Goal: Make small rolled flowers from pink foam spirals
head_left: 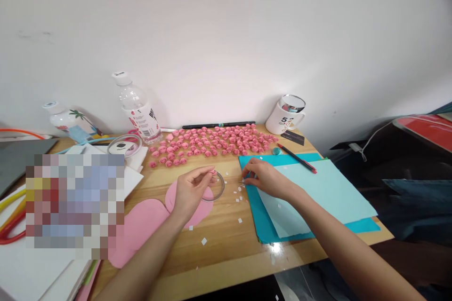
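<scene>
My left hand [192, 193] pinches a small pink rolled paper rose [213, 174] between thumb and fingertips. Just beside those fingers is a thin grey ring [223, 187], perhaps a tape roll; whether the hand touches it is unclear. Pink paper circles [148, 221] lie under and left of this hand. My right hand [261, 176] is closed, its fingertips low over the left edge of the teal sheet [256, 216]. Something tiny and thin shows at those fingertips, too small to name. White paper bits [240, 220] are scattered between the hands.
Many pink paper roses [212, 143] cover the back of the table. Behind them lie a black pen [219, 125] and, at the sides, a bottle [137, 113] and a white mug [284, 117]. A red-tipped pen [298, 158] crosses the pale blue sheet [328, 193]. Papers are piled at left.
</scene>
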A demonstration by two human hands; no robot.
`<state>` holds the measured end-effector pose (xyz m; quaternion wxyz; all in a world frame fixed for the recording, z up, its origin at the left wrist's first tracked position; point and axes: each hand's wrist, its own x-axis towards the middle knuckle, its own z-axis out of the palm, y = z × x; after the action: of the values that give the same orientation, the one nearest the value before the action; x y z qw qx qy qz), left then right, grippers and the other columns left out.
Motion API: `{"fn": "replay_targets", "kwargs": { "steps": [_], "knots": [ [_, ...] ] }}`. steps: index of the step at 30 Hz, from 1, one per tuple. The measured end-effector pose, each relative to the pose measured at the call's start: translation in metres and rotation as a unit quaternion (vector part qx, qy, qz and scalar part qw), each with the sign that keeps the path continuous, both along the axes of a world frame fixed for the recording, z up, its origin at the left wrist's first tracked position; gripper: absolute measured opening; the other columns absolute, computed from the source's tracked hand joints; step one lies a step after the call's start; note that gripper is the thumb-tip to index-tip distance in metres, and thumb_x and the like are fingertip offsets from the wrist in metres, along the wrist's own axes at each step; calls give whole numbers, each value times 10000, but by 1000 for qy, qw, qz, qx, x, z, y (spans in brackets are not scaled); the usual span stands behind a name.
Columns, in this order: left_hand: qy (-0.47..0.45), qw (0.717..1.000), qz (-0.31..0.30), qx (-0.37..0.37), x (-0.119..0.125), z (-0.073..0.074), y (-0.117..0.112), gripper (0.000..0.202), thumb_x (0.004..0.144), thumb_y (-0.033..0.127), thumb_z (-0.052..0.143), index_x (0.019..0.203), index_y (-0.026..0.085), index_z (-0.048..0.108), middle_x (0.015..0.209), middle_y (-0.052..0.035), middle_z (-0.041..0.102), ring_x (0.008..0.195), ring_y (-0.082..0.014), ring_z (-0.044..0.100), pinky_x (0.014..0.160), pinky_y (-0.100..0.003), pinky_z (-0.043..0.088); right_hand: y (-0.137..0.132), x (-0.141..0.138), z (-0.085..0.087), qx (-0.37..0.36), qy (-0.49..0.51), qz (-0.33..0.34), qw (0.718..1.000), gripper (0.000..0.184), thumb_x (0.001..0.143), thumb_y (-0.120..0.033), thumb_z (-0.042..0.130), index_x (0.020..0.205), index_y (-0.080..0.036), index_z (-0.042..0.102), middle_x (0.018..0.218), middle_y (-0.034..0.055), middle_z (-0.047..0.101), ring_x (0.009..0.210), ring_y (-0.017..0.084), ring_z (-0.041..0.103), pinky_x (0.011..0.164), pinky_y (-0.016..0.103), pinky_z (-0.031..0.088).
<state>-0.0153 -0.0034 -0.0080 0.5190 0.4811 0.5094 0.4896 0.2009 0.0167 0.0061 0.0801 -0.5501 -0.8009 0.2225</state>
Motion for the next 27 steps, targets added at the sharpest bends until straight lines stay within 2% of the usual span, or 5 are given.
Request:
{"fn": "replay_targets", "kwargs": {
  "steps": [7, 17, 23, 25, 27],
  "knots": [
    [17, 1000, 5, 7, -1, -1, 0, 219, 701, 275, 638, 868, 147, 699, 810, -60, 726, 745, -185, 676, 750, -308, 540, 8, 3, -11, -25, 0, 30, 999, 64, 747, -177, 574, 739, -180, 637, 765, 35, 597, 754, 169, 572, 613, 242, 425],
    [-21, 1000, -3, -4, -2, -4, 0, 247, 699, 287, 637, 889, 134, 681, 830, -76, 725, 789, -200, 677, 783, -336, 530, -10, 2, -10, 13, 9, 39, 999, 173, 867, -175, 415, 746, -176, 539, 863, 37, 521, 692, 128, 543, 672, 275, 447],
    [-35, 999, -15, -4, -1, -4, 0, 248, 703, 289, 639, 892, 130, 660, 835, -79, 723, 792, -198, 675, 792, -335, 525, -11, 11, -13, -6, 190, 17, 982, 204, 876, -314, 415, 734, -190, 492, 841, 44, 524, 764, 151, 525, 706, 301, 450],
    [-37, 999, -23, -1, -1, -4, 0, 244, 708, 289, 636, 892, 129, 658, 840, -80, 721, 779, -196, 676, 784, -334, 526, -10, 13, -11, -56, 276, 3, 960, 240, 848, -386, 461, 721, -184, 485, 861, 56, 546, 839, 168, 530, 741, 309, 441],
    [-40, 999, -32, 0, -1, -4, 0, 229, 715, 279, 631, 889, 132, 657, 840, -77, 721, 756, -191, 678, 773, -329, 528, -9, 12, -10, -120, 363, 5, 924, 274, 815, -444, 499, 734, -184, 475, 912, 73, 564, 908, 184, 529, 759, 316, 433]
  ]
}}
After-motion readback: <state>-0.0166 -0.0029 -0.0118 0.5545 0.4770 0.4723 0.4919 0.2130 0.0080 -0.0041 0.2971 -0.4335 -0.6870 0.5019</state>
